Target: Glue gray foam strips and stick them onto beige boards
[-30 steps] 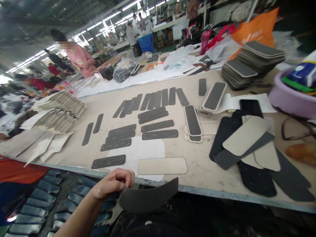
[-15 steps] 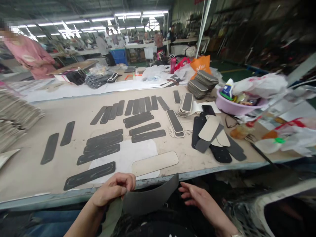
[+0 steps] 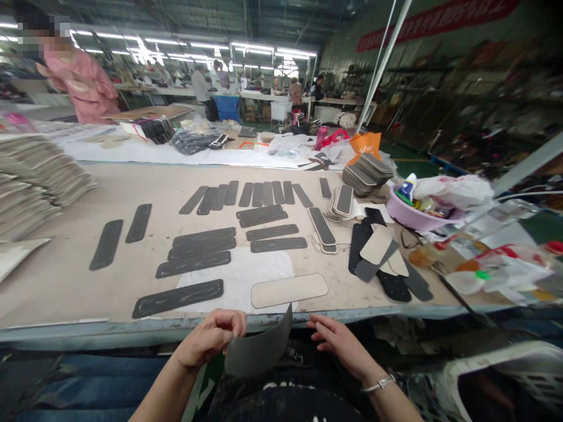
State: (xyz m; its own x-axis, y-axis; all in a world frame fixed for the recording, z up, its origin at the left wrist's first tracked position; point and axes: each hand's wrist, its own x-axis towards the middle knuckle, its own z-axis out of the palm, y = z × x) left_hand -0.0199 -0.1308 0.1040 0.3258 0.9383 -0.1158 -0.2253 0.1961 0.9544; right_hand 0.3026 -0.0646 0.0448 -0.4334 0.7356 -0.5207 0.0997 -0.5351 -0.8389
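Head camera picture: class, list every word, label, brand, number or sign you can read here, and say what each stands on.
No text can be read.
Red banner high on the far wall: pale characters, too blurred to read.
Orange bag at the table's far end: a pale mark, too small to read.
Bottle in the pink basin: label too small to read.
Grey sheet pinched by the left hand, the right hand open beside it: no print.

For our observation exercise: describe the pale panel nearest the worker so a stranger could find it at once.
Start at the table's near edge, just beyond the left hand and right hand. The pale panel lies flat on a white sheet. The strips beside it are dark; it alone is beige.
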